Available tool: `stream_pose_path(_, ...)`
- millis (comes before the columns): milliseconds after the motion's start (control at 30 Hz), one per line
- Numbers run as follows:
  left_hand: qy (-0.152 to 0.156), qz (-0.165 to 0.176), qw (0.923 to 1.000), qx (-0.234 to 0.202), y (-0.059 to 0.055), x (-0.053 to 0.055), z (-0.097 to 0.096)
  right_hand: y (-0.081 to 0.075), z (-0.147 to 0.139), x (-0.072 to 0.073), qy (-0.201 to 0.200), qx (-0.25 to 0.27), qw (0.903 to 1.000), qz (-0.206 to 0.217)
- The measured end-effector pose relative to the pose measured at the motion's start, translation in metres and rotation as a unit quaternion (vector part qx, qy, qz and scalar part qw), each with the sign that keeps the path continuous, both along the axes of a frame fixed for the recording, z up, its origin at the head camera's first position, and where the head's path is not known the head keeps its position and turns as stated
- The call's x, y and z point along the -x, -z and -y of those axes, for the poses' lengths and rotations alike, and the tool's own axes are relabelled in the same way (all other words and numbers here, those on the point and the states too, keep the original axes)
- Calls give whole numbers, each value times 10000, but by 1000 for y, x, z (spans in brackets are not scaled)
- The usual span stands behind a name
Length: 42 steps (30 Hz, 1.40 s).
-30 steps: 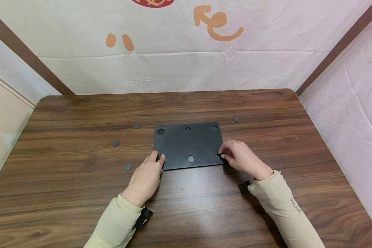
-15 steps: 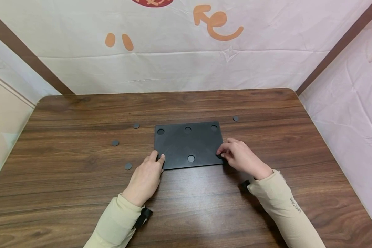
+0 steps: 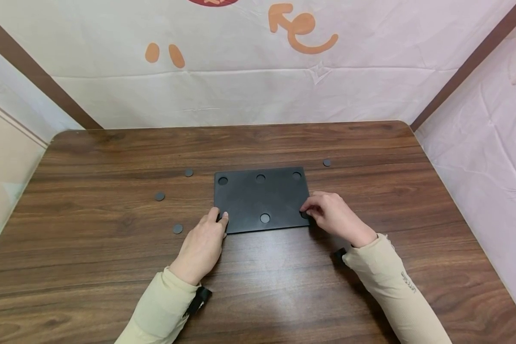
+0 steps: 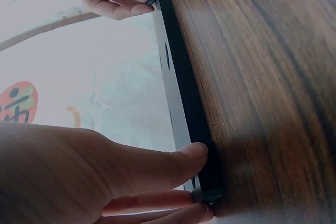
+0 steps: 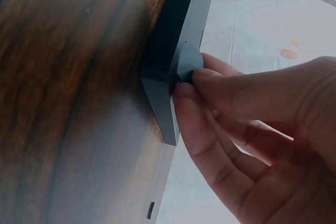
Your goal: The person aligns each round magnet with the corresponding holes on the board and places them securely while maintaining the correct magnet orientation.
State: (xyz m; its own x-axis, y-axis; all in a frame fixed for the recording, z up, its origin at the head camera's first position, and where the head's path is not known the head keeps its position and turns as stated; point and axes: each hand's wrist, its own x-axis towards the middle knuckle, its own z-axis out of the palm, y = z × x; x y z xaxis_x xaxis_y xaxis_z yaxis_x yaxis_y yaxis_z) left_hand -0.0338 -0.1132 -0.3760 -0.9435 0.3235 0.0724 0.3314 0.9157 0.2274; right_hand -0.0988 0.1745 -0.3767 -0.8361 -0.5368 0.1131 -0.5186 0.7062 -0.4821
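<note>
In the head view a black rectangular board (image 3: 279,198) with round recesses lies flat on the table. My left hand (image 3: 202,246) grips its near left corner; in the left wrist view the thumb (image 4: 193,153) presses the front edge and the fingers lie round the side. At the near right corner my right hand (image 3: 335,217) pinches a small dark disc (image 5: 189,64) between thumb and fingers. The disc tilts against the board's top face, over the corner recess. The near middle recess (image 3: 264,218) looks paler than the far ones; whether a disc fills it I cannot tell.
Loose dark discs lie left of the board: a far disc (image 3: 189,173), a middle disc (image 3: 160,196) and a near disc (image 3: 178,229). Another disc (image 3: 327,163) lies beyond its right corner. A white printed curtain (image 3: 249,100) hangs behind the wooden table (image 3: 258,296).
My right hand has shifted very slightly left at the board's corner, and more of the pinched disc shows under its fingers. My left hand stays on the board, which has not moved.
</note>
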Motion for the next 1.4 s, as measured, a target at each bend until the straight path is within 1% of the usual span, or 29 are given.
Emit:
stream_pose_path(167,13,-24,10000,1,0,0,0,0,0,0,179,66,9997,152)
stream_pose_path(367,-3,10,10000,-48,0,0,0,0,0,0,268,80,9993,248)
stream_pose_path(500,1,-7,10000,-66,0,0,0,0,1,0,272,22,9995,165)
stream_pose_path(700,16,-30,10000,-44,0,0,0,1,0,1,174,-19,9998,-51)
stream_pose_path(933,17,-54,10000,-69,-1,0,0,3,-1,2,155,4,9999,-65)
stream_pose_path(1233,-6,-27,10000,-64,0,0,0,4,-1,3,237,-11,9995,226)
stream_pose_path(1400,9,-56,10000,-67,1,0,0,4,-1,4,239,-54,9993,282)
